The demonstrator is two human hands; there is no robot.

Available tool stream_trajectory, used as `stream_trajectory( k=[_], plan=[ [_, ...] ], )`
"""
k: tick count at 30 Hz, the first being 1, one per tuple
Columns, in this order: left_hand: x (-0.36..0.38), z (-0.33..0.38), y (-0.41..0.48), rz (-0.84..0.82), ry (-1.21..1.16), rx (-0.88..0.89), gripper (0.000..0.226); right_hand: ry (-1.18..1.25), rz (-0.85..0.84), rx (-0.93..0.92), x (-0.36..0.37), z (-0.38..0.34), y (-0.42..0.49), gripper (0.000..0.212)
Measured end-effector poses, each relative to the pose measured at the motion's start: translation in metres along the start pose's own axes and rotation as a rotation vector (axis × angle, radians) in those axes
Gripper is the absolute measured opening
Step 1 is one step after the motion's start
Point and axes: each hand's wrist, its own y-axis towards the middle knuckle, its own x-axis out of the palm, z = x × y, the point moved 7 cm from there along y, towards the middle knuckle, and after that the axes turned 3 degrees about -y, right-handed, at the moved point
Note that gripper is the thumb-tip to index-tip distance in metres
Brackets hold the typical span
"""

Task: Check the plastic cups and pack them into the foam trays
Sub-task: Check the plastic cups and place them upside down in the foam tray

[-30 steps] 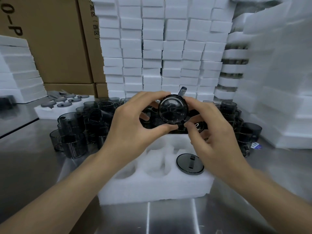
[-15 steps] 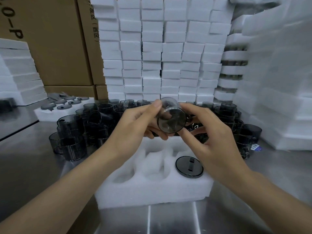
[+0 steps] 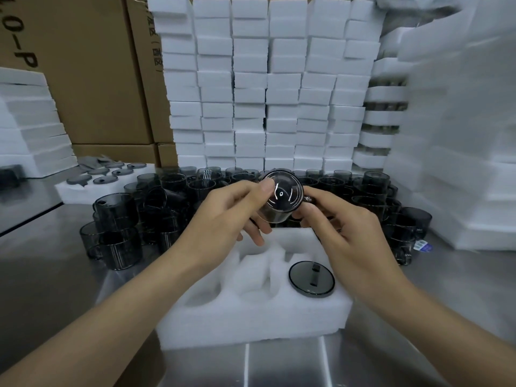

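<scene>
1. Turned between the hands since half a second ago, the cup point(image 3: 280, 201) now shows one round end almost squarely to the camera, with bright glints across it. Earlier that end was angled lower and to the left.
2. The left hand point(image 3: 223, 219) grips the cup from the left, with the thumb on the upper left of the rim and the curled fingers under the cup's wall.
3. The right hand point(image 3: 343, 233) holds the cup's right side with curled fingers; which part they pinch is hidden behind the cup.
4. Smoky grey and see-through, the cup is held in the air on its side, above the far edge of the foam tray point(image 3: 251, 317).
5. That tray lies on the steel counter point(image 3: 42, 289), near the person, and has shaped pockets. A dark round lid point(image 3: 311, 279) sits in its right pocket.
6. Beyond the tray, loose cups point(image 3: 120, 219) of the same kind crowd the counter from left to right, some stacked on one another.
7. At the far left, a smaller foam piece point(image 3: 72, 195) carries several flat grey lids point(image 3: 102, 180).
8. White foam blocks point(image 3: 268, 88) rise in stacks behind the cups, with more at the left and right edges. Cardboard boxes point(image 3: 83, 65) stand at the far left.
</scene>
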Motion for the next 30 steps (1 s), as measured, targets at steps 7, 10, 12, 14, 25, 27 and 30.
stream_trajectory(
  k=[7, 10, 12, 14, 25, 27, 30],
  plan=[
    [-0.004, 0.004, -0.001, 0.026, -0.069, 0.056, 0.035, 0.148, -0.068, 0.117, 0.003, 0.001, 0.000, 0.042],
    [0.000, 0.002, -0.002, -0.041, -0.129, 0.079, 0.036, 0.241, -0.127, 0.132, 0.007, 0.001, -0.001, 0.052],
    [0.002, -0.001, -0.002, -0.090, -0.157, 0.091, 0.035, 0.309, -0.123, 0.130, 0.008, 0.001, 0.000, 0.050],
    [0.002, 0.000, -0.002, -0.109, -0.146, 0.108, 0.038, 0.339, -0.090, 0.130, 0.005, -0.001, 0.000, 0.045],
    [0.000, 0.005, -0.002, -0.031, 0.126, 0.212, 0.064, 0.176, 0.092, 0.055, -0.010, -0.007, 0.000, 0.053],
    [0.001, 0.002, 0.000, -0.038, 0.111, 0.194, 0.059, 0.178, 0.101, 0.037, -0.011, -0.006, -0.001, 0.054],
    [0.003, 0.000, 0.000, -0.060, 0.027, 0.166, 0.054, 0.208, 0.067, 0.033, -0.010, -0.007, 0.000, 0.059]
  ],
)
